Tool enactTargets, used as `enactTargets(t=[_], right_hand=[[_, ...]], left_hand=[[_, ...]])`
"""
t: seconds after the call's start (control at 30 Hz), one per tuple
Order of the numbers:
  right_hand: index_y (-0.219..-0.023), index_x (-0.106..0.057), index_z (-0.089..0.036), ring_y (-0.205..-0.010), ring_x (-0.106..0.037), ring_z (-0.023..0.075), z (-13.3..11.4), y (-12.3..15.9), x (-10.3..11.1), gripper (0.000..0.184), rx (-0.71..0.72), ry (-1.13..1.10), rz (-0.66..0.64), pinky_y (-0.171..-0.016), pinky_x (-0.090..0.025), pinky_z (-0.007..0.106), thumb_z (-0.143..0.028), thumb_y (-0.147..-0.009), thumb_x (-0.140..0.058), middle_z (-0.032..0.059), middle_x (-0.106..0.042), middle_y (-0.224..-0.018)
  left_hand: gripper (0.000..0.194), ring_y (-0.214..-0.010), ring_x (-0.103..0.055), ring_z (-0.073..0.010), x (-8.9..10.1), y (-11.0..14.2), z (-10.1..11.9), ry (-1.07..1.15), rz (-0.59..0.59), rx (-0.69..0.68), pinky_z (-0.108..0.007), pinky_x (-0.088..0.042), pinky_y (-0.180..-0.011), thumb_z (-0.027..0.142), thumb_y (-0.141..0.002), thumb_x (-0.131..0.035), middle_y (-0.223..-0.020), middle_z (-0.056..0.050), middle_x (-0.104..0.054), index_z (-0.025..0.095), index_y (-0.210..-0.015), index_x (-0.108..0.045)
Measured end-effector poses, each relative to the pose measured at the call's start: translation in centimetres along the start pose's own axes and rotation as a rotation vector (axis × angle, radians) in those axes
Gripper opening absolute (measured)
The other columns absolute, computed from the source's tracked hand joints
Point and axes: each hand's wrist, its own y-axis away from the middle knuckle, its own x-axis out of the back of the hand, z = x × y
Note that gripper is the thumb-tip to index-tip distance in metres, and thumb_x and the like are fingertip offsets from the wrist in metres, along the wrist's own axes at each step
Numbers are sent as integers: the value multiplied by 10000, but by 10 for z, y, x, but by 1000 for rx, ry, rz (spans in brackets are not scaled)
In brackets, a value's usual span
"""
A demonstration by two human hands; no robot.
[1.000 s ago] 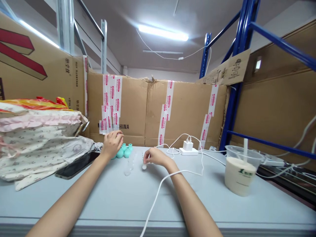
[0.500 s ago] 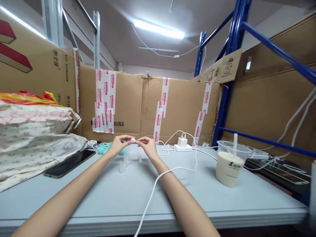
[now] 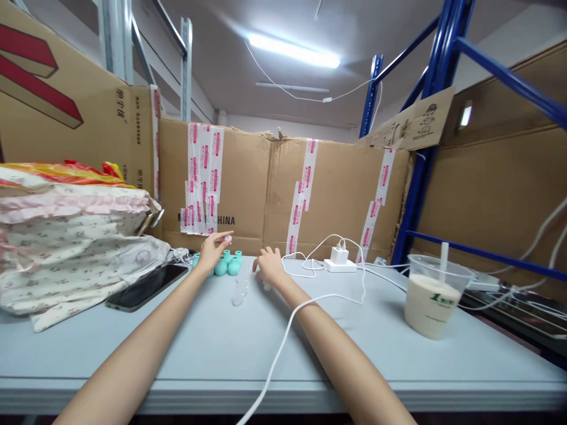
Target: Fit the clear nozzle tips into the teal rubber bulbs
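Note:
My left hand (image 3: 211,251) is raised just above the table, pinching a small whitish piece (image 3: 228,239) between its fingertips. Right below and beside it stand several small teal bottle-shaped parts (image 3: 227,265). My right hand (image 3: 267,267) rests low on the table with its fingers curled down over something small that I cannot make out. Between the hands lie a few clear plastic pieces (image 3: 239,292) on the pale blue table (image 3: 212,348).
A black phone (image 3: 147,287) lies left, beside folded floral cloth (image 3: 66,248). A white cable (image 3: 283,342) runs past my right forearm to a charger (image 3: 339,260). A plastic cup with a straw (image 3: 432,304) stands right. Taped cardboard walls close the back; blue racking stands right.
Half a second ago both hands met over the clear pieces, holding the small whitish piece together. Now the left hand has carried it left above the teal parts; the right has dropped to the table.

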Motion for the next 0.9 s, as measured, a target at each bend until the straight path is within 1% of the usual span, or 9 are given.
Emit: enactTargets(t=[0.07, 0.2, 0.33, 0.4, 0.47, 0.57, 0.7, 0.8, 0.9], right_hand=[[-787, -720, -273, -1004, -444, 259, -2, -5, -4, 145, 32, 36, -16, -861, -275, 417, -254, -644, -735, 96, -590, -975], [-754, -725, -266, -993, -445, 259, -4, -8, -12, 123, 85, 54, 11, -858, -274, 415, -267, -634, -747, 94, -596, -965], [-718, -718, -232, -981, -455, 252, -2, -5, -8, 48, 64, 0, 91, -840, -281, 406, -249, -674, -713, 96, -601, -939], [-719, -706, -238, -974, -463, 238, 2, -3, 0, 65, 6, -106, 178, -826, -291, 392, -297, -710, -682, 73, -609, -942], [-742, -691, -244, -934, -491, 206, 8, -1, 10, 126, -88, -284, 278, -808, -310, 359, -358, -745, -637, 40, -624, -934], [-812, -662, -224, -767, -547, 137, 14, 1, 19, 210, -190, -634, 368, -729, -364, 282, -414, -768, -584, 2, -654, -855], [-820, -642, -203, -716, -593, 120, 15, 1, 15, 237, -155, -960, 445, -657, -411, 226, -422, -745, -590, -10, -675, -804], [-800, -652, -210, -730, -611, 124, 12, 2, 13, 218, -111, -994, 469, -684, -420, 226, -411, -724, -620, -14, -684, -781], [-791, -667, -235, -733, -601, 123, 7, 6, 19, 199, -105, -872, 488, -749, -397, 251, -417, -747, -602, -28, -685, -763]], left_hand=[[403, -753, -572, -160, -1, -1, 3, 8, 37, 1, -303, -461, -736, 382, -705, -572, -953, -69, -640, 175, -1044, -641], [504, -663, -557, -140, -2, -3, 8, 68, 89, 45, -298, -458, -706, 350, -627, -654, -879, -54, -659, 164, -1093, -599], [353, -689, -575, -160, 0, -3, 12, 36, 65, 28, -304, -456, -712, 357, -609, -678, -852, -63, -682, 167, -907, -674], [301, -712, -591, -181, 0, -2, 16, 7, 41, 20, -312, -459, -708, 370, -609, -682, -833, -72, -692, 164, -828, -692], [306, -740, -611, -198, -3, 1, 21, 17, -10, 5, -313, -468, -697, 378, -619, -680, -835, -80, -696, 160, -834, -692], [295, -793, -634, -209, -11, 8, 31, 68, -154, -33, -304, -488, -698, 369, -663, -651, -857, -78, -696, 162, -872, -673], [231, -814, -634, -189, -22, 18, 42, -42, -271, -140, -295, -486, -731, 330, -709, -614, -865, -39, -690, 198, -895, -656], [197, -775, -619, -172, -25, 23, 45, -209, -244, -210, -282, -473, -698, 321, -733, -596, -842, -26, -674, 220, -889, -662], [193, -746, -602, -156, -24, 25, 45, -255, -159, -236, -268, -469, -679, 316, -740, -596, -827, -29, -651, 216, -893, -660]])
